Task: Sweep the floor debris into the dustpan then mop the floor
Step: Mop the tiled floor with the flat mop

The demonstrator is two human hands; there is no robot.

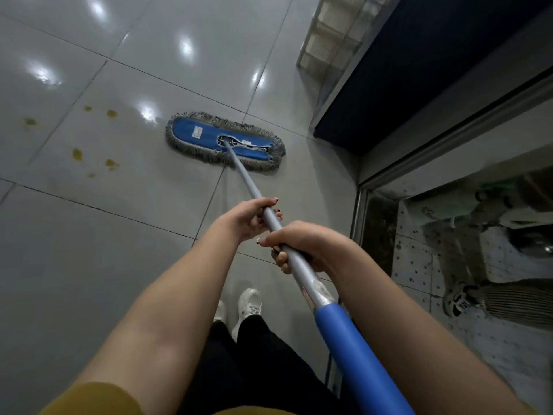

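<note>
Seen from above, a flat blue mop head (191,133) with a grey fringe lies on the glossy grey tiled floor (89,250), ahead of the person's white shoes (250,304). Both hands curl around the grey mop handle (245,181): the left hand (250,218) nearer the mop head, the right hand (302,244) just behind it. Yellowish stains (111,113) dot the tiles left of the mop head. A glass panel (449,250) stands on the right.

Cream crates (326,34) beside a dark panel (419,70) (blue-black); glass door (478,250) nearer.
</note>
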